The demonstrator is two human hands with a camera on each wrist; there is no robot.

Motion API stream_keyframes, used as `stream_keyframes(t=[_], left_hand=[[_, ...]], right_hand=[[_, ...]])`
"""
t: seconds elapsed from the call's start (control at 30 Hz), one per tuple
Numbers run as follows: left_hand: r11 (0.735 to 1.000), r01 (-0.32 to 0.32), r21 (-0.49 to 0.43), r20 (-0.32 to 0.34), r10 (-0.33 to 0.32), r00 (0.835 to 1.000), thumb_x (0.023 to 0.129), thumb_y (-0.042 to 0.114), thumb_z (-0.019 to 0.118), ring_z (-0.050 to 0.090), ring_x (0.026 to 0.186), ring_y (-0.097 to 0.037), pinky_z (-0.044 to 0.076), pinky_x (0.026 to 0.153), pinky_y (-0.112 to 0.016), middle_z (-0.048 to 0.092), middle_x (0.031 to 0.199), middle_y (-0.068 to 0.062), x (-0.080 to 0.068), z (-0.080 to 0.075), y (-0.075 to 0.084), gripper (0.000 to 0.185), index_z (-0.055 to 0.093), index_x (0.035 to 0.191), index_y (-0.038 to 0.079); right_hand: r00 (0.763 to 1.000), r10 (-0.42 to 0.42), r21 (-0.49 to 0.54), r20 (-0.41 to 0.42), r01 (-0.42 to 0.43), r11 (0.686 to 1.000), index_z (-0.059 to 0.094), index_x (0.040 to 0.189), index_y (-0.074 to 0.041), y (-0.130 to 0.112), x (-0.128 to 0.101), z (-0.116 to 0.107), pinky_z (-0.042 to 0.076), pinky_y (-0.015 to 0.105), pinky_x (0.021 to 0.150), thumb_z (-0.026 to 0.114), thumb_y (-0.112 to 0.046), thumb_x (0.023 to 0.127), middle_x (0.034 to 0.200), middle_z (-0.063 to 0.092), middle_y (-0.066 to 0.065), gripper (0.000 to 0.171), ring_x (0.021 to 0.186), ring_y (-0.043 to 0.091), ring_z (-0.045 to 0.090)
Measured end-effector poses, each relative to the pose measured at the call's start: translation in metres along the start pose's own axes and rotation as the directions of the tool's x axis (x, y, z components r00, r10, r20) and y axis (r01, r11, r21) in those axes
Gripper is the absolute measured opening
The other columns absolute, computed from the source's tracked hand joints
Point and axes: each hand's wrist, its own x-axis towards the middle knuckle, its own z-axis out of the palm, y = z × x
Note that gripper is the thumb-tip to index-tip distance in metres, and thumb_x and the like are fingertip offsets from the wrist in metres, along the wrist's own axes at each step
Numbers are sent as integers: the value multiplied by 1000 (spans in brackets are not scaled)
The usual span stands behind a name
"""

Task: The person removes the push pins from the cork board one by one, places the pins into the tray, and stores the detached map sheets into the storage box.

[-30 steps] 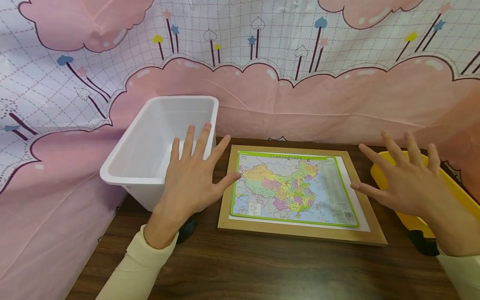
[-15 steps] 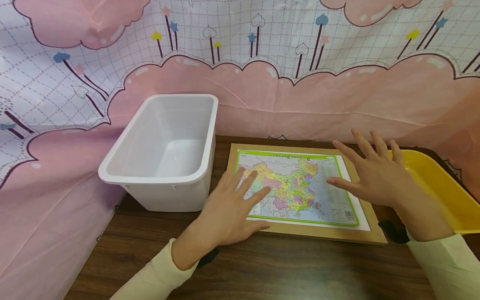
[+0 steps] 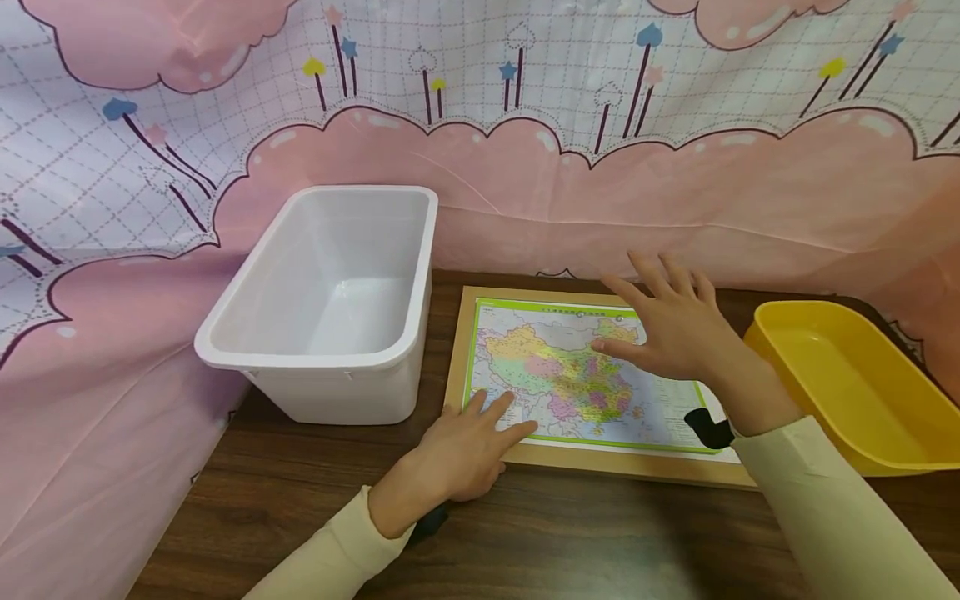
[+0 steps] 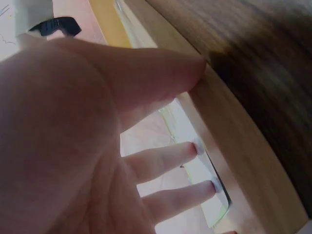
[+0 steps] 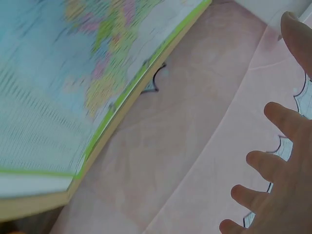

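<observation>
A map sheet point(image 3: 555, 367) with a green border lies over a white sheet on a wooden-framed board point(image 3: 637, 462). At the board's front left corner is my left hand point(image 3: 461, 458), its fingers straight over the map. In the left wrist view the thumb point(image 4: 161, 73) touches the wooden frame point(image 4: 239, 131), while fingertips rest on the map's corner. My right hand point(image 3: 678, 337) hovers over the map's right part, fingers spread and holding nothing. The right wrist view shows the spread right hand point(image 5: 282, 170) apart from the map point(image 5: 97, 63).
A deep white tub point(image 3: 315, 361) stands left of the board. To its right is a yellow basin point(image 3: 855, 392). Both are on the dark wooden table point(image 3: 300, 492). Behind hangs a pink and white patterned cloth point(image 3: 525, 192).
My left hand has moved right and down from in front of the white tub to the board's front left corner. My right hand has moved left, from beside the yellow basin to over the map.
</observation>
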Motion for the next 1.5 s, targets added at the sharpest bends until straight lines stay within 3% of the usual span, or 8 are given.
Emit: stream_keyframes(t=[0.23, 0.47, 0.63, 0.83, 1.03, 1.23, 1.5], left_hand=[[1000, -7, 12, 9, 7, 1000, 105, 37, 66, 40, 157, -38, 54, 108, -60, 32, 174, -5, 4, 1, 1, 65, 38, 163, 43], [999, -16, 36, -5, 16, 1000, 105, 38, 65, 42, 156, -38, 56, 106, -60, 33, 174, -6, 5, 1, 2, 64, 39, 163, 42], [999, -13, 39, -16, 14, 1000, 105, 38, 65, 43, 155, -39, 56, 105, -60, 34, 173, -6, 5, 2, 1, 64, 39, 163, 42], [1000, -6, 30, -10, 6, 1000, 105, 37, 64, 43, 155, -39, 56, 105, -59, 34, 173, -7, 5, 3, 0, 64, 39, 163, 42], [1000, -7, 29, -25, 7, 1000, 105, 37, 65, 44, 154, -39, 56, 105, -59, 35, 172, -7, 5, 3, 1, 63, 40, 163, 42], [1000, -7, 27, -36, 8, 999, 105, 37, 65, 44, 154, -39, 57, 104, -59, 35, 172, -7, 5, 2, 1, 62, 41, 162, 42], [999, -9, 33, -57, 11, 998, 104, 35, 65, 47, 152, -39, 58, 101, -60, 39, 170, -8, 0, 4, -1, 61, 44, 161, 41]], right_hand=[[999, -16, 16, 34, 15, 1000, 26, 170, -32, -13, 23, 9, 8, 79, 124, 64, -70, 94, 180, 10, 15, 93, 163, 53, 8], [999, -20, 86, 29, 18, 996, 31, 168, -26, -21, 45, 21, 16, 80, 122, 69, -59, 97, 179, 15, 17, 87, 162, 52, 13], [998, 11, 152, 65, -21, 988, 27, 170, -24, -23, 59, 36, 24, 83, 118, 69, -49, 101, 177, 18, 20, 85, 160, 54, 20], [992, 36, 241, 122, -65, 968, 31, 168, -18, -22, 69, 58, 33, 79, 116, 71, -39, 102, 172, 25, 26, 80, 153, 62, 28], [977, 80, 300, 198, -138, 944, 34, 167, -16, -18, 75, 73, 37, 74, 117, 71, -35, 102, 171, 27, 29, 77, 154, 57, 31], [971, 88, 287, 221, -151, 946, 40, 164, -11, -17, 78, 80, 39, 74, 115, 68, -34, 103, 167, 33, 31, 71, 153, 58, 32], [973, 108, 230, 203, -155, 961, 62, 146, -1, -21, 85, 89, 41, 67, 118, 63, -27, 104, 154, 48, 30, 49, 144, 57, 42]])
